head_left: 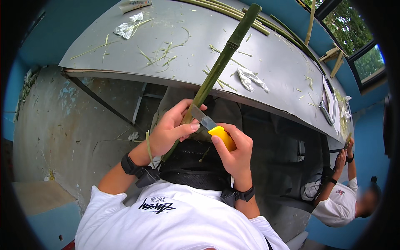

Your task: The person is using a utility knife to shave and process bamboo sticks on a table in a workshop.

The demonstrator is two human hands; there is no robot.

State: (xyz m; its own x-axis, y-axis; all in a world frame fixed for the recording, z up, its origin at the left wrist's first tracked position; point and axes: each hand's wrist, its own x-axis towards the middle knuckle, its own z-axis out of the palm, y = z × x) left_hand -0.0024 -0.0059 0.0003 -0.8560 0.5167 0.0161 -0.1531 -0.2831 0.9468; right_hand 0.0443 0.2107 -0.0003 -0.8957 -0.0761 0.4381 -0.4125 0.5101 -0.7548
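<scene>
Your long green bamboo pole (217, 66): woody, smooth, slight gloss, ridged at the node. Your yellow-handled utility knife (222, 136): smooth plastic grip, metal blade with light sheen. Flat grey desk (96, 37): smooth satin top, rough near edge. Crumpled white wad (251, 78) by that edge: paper or thin plastic, can't tell. Your white T-shirt (175, 229): matt cloth.

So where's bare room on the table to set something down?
Mostly bare tabletop: between the right white wad and grey U-shaped piece; also between the left white wad and left edge. Crowded: along the far-edge bamboo strips and around the curled shavings.
</scene>
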